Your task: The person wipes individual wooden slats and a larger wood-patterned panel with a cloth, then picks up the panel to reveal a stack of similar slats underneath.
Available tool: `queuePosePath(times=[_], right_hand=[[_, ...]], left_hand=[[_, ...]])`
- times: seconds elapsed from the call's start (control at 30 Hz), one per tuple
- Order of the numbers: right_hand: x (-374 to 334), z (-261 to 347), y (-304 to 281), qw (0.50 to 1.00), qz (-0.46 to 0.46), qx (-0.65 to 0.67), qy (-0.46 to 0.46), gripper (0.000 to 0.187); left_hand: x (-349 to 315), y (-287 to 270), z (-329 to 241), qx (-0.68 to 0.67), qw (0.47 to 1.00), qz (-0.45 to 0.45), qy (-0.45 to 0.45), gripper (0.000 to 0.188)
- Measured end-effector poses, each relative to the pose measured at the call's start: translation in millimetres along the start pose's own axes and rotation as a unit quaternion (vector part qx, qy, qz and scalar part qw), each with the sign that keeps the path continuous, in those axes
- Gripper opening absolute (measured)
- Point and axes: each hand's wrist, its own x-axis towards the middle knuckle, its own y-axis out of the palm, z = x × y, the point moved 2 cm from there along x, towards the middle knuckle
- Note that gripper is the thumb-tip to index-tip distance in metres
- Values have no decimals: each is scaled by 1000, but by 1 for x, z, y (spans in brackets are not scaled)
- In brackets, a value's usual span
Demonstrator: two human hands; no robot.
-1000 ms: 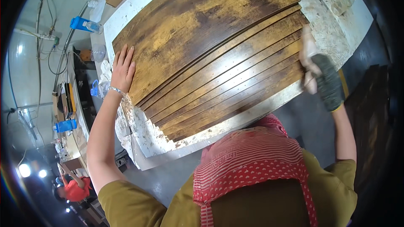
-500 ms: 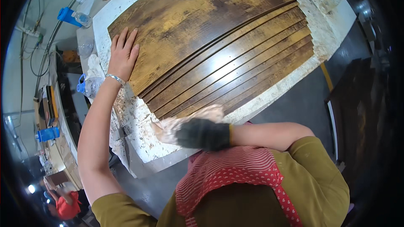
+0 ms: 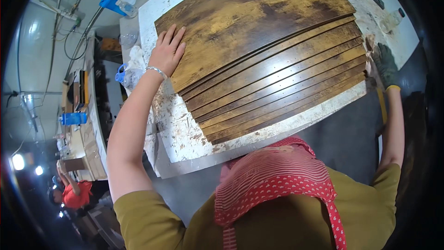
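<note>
Several brown wood-grain panels lie stacked and fanned in steps on a white, stained worktable. My bare left hand rests flat on the left end of the top panel, fingers apart. My right hand, in a dark glove with a yellow cuff, is at the right ends of the panels. It holds a crumpled pale cloth against their edges; the glove hides part of the cloth. Small dots, perhaps holes, show along the stepped panels.
Clear bottles and a blue-topped bottle stand left of the table. A small bottle and a dark flat object lie at the far right. A person in red works at the lower left, near a blue bottle.
My gloved right hand has swung with the cloth from the near left corner of the stack to its right end. My left hand stays on the top panel. The view has shifted.
</note>
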Motion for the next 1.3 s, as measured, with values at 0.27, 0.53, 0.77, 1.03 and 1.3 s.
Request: queuePosePath(times=[0.27, 0.53, 0.77, 1.03, 1.3], right_hand=[[103, 162, -71, 936, -108, 208, -263, 41], [128, 275, -40, 927, -59, 102, -356, 49], [130, 277, -32, 934, -71, 99, -336, 46], [135, 275, -24, 933, -91, 93, -336, 50], [125, 276, -32, 943, -66, 83, -315, 50]], left_hand=[[-54, -59, -5, 11, 988, -114, -108, 43], [-287, -34, 35, -62, 768, -11, -637, 38], [-262, 5, 29, -66, 714, 185, -672, 85], [-313, 10, 15, -127, 727, 53, -672, 48], [-249, -27, -191, -320, 758, -163, -545, 46]])
